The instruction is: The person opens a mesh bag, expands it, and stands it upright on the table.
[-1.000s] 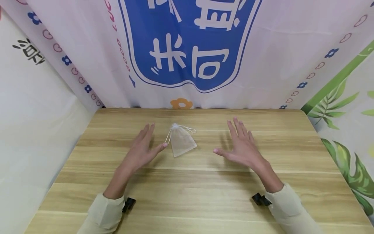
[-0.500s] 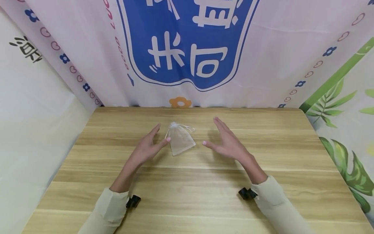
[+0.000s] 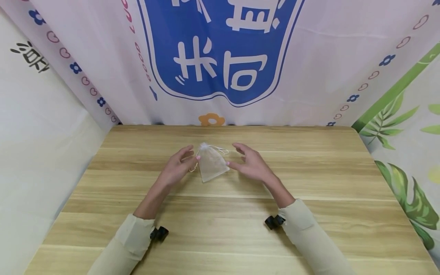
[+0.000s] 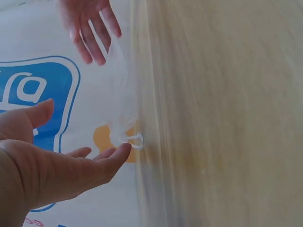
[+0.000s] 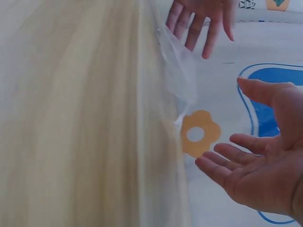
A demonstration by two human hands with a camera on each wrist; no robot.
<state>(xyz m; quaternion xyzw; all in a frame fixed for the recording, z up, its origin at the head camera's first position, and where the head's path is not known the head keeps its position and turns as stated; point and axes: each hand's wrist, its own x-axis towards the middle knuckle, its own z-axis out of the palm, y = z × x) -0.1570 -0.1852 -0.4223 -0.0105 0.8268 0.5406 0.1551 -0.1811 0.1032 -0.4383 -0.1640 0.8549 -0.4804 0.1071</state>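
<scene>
A small white sheer drawstring pouch [image 3: 211, 164] lies flat near the back of the table, its gathered neck towards the curtain and thin cords out to both sides. My left hand [image 3: 174, 168] is at its left, the thumb tip over the pouch's edge and the fingers loosely bent. On the other side my right hand [image 3: 253, 164] has its thumb tip at the pouch's right edge, fingers apart from it. Both wrist views show loosely spread fingers with nothing held, my left hand [image 4: 61, 165] and my right hand [image 5: 265, 161]. Whether the thumbs touch the pouch, I cannot tell.
The wooden table [image 3: 220, 229] ends at the back against a hanging curtain [image 3: 319, 76] with a blue sign print. Printed cloth also hangs at the left and right sides. A black wrist device [image 3: 159, 233] sits at the left cuff, another black device [image 3: 275, 221] at the right cuff.
Both hands have moved inward to the pouch, the right one farther, and their fingers have bent a little. The pouch lies in the same place; its left cord has shifted slightly.
</scene>
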